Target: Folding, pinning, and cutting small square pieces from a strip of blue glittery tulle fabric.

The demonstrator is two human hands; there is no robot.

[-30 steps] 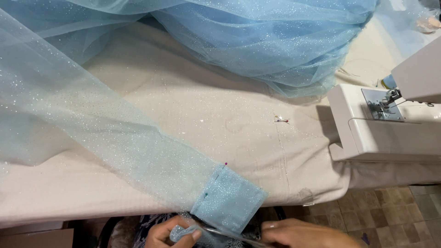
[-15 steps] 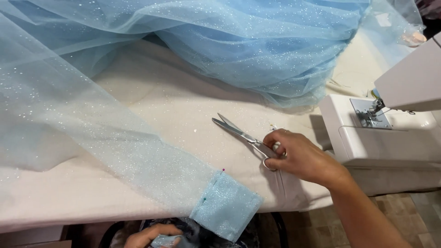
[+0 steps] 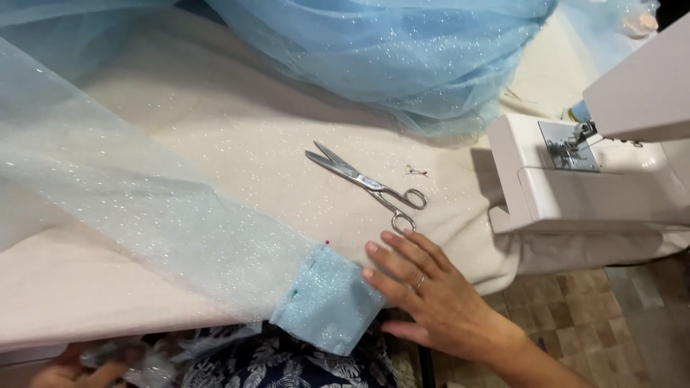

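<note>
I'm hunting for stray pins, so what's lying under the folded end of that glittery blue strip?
The folded end rests on the cream table cover and overhangs its front edge. Two pin heads show on it. The right hand touches its side. Anything beneath the fold is covered.

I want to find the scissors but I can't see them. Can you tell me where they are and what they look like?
Start at the white sewing machine on the right side of the cream table. Just left of it, the scissors lie flat, blades slightly open. They are all shiny metal, much bigger than the tiny pins beside them, just beyond the right hand.
</note>
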